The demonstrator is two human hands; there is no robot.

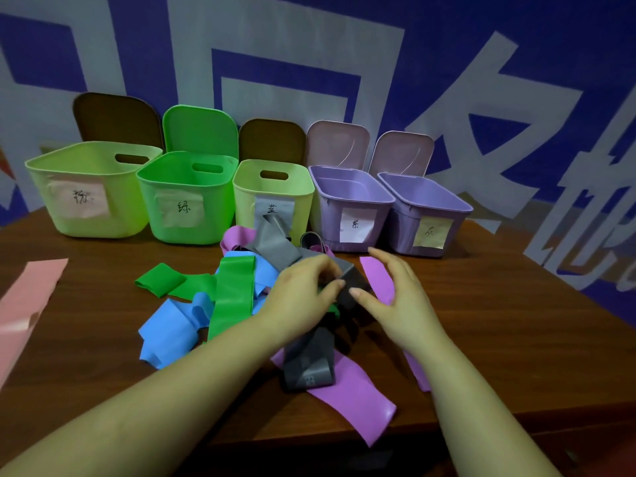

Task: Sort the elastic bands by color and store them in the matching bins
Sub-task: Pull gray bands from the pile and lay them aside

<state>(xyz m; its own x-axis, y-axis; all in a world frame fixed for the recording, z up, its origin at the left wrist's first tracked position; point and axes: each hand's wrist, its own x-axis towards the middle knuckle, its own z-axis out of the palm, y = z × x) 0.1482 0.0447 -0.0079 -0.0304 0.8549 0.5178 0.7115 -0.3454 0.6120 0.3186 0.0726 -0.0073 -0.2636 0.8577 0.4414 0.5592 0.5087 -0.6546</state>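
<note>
A tangle of wide elastic bands lies mid-table: green, blue, purple and grey. My left hand pinches a fold of a grey band between thumb and fingers. My right hand is curved around the same fold, thumb tip touching it. A pink band lies apart at the left edge. Five open labelled bins stand in a row behind: light green, green, small light green, and two purple bins.
The bins' lids lean against the blue-and-white wall behind them. The brown wooden table has its front edge near the purple band's end, and its right edge runs diagonally at the right.
</note>
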